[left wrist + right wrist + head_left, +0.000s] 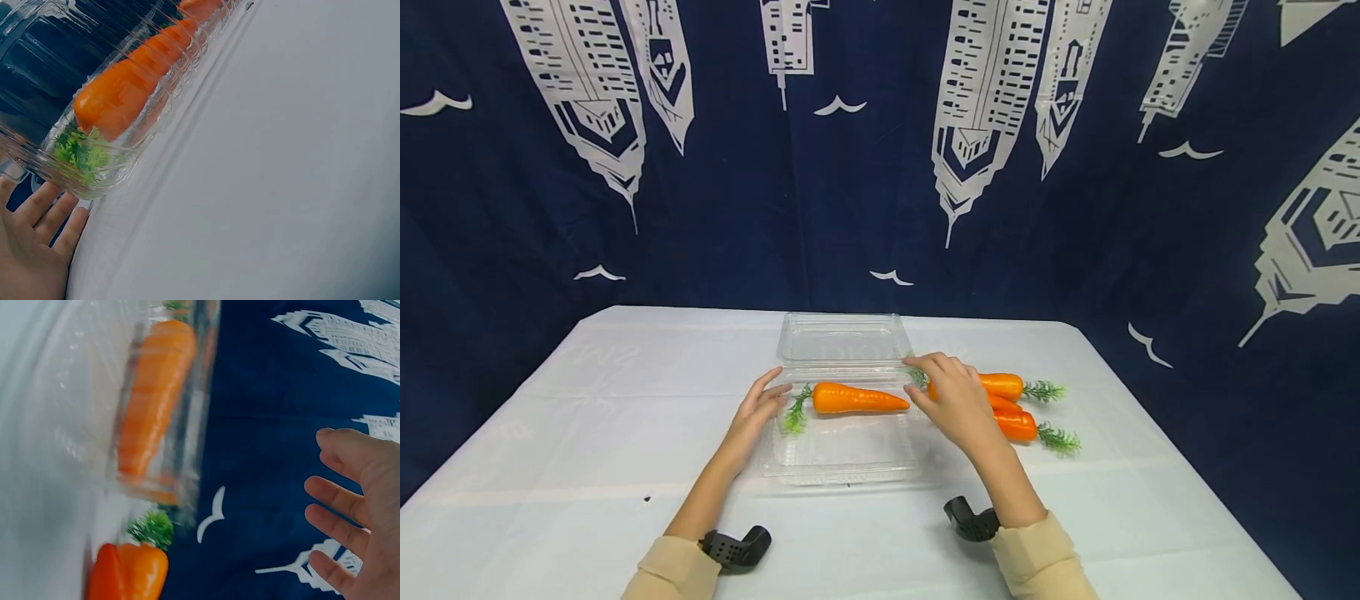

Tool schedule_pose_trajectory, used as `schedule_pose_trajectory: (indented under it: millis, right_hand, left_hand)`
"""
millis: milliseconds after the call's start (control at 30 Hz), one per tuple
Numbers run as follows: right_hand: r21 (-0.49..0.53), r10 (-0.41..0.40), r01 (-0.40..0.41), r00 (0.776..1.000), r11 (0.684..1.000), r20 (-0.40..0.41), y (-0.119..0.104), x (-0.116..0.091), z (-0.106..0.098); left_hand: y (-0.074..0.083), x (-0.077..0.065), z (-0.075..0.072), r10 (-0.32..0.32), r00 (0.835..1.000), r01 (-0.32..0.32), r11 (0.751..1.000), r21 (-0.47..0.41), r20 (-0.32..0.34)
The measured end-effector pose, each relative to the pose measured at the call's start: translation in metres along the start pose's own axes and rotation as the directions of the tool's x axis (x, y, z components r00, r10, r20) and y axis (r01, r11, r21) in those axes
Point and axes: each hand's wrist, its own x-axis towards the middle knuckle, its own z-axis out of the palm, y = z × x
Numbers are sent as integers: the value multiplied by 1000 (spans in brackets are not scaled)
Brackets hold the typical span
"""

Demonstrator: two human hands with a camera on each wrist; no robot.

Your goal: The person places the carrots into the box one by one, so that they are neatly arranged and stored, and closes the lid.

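left hand (754,423): released, fingers extended and slightly spread, grasping nothing; it stands at the left side of the clear plastic box (842,477), fingertips at or just beside the rim, contact not certain. right hand (957,398): likewise released, fingers apart and gently bent, with thumb and forefinger pointing toward the box; it hovers over the right side of the box and the near part of the pile, and its fingers are free of any object in the right wrist view.

between the hands, a single orange carrot (859,399) lies lengthwise inside the base of the box, toward the back, its green leafy top (794,417) to the left beside the left hand and its tapered tip to the right, near the right wall. the lid (844,338) is folded back behind the base and lies away from the wearer.

to the right of the box, partly hidden by the right hand, a pile of carrots (1017,426) rests on the worktop (587,417); two leafy tops point right, another shows beside the right fingers, and the exact number cannot be told. each wrist carries a black camera (736,550) below a beige sleeve (673,573). backdrop: a dark blue curtain (865,192) printed with white inverted buildings and bird shapes.
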Motion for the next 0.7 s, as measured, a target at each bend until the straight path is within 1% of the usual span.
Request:
schedule_pose_trajectory:
  millis: [167,400,433,467,533,667,700]
  right_hand:
    - [4,9,-9,999,1000,-35,8,-4,-11]
    - [16,48,-47,997,999,-60,20,-10,-26]
    - [15,57,-56,996,998,-62,22,-11,-28]
    - [10,66,-66,996,998,-64,24,-12,-30]
    - [-1,85,-85,994,996,-67,28,-14,-35]
    - [-23,102,-104,991,994,-86,38,-21,-42]
    - [-28,102,-105,991,994,-90,41,-23,-43]
  left_hand:
    - [-2,0,-1,-11,1000,11,1000,15,-7]
    - [-6,0,-2,-14,1000,14,1000,13,-13]
    - [-6,-1,-2,-11,1000,11,1000,10,-10]
    - [-2,-2,-2,-15,1000,15,1000,5,-7]
    - [-1,-2,-1,-11,1000,11,1000,-4,-6]
    - [-1,1,0,-11,1000,11,1000,-13,-4]
    - [-5,3,-1,-6,1000,5,1000,-12,-6]
